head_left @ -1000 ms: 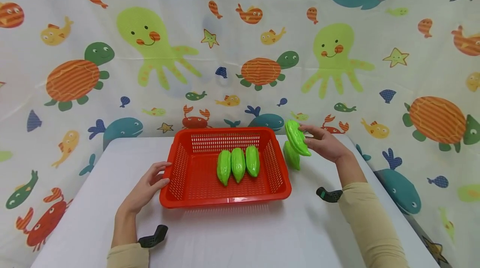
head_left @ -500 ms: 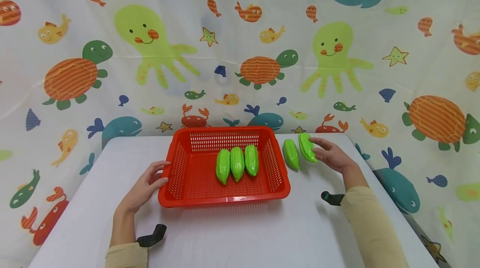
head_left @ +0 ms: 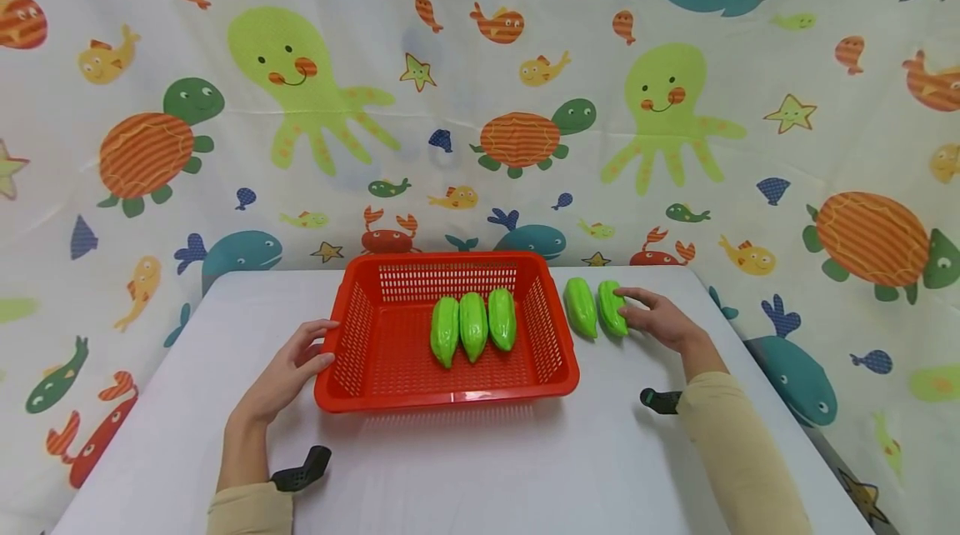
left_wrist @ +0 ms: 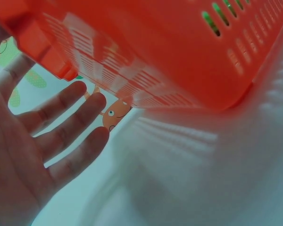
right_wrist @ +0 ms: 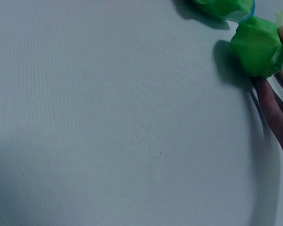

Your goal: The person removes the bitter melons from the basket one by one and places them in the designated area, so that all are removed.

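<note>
My left hand [head_left: 288, 368] touches the left rim of a red perforated plastic basket [head_left: 442, 398]; in the left wrist view several of its fingers [left_wrist: 68, 127] are extended beside the basket wall. Inside the basket, three bright green, ridged, banana-shaped toy fruits [head_left: 473, 327] lie side by side. To the right of the basket, my right hand [head_left: 660, 318] holds another green ridged fruit [head_left: 612, 308] at its right side, low at the white table. A matching green fruit [head_left: 581, 307] lies between it and the basket. In the right wrist view, thumb and fingers surround the fruit's end [right_wrist: 258, 47].
A white cloth covers the table [head_left: 480, 477]. Behind and beside it hangs a curtain [head_left: 465, 43] printed with sea animals. A black wrist-mounted device [head_left: 302, 471] sits at the left wrist and a similar device [head_left: 660, 401] at the right.
My right hand has carried the green fruit from beside the basket rim to the right and down, beside the other loose fruit. The left hand stays at the basket.
</note>
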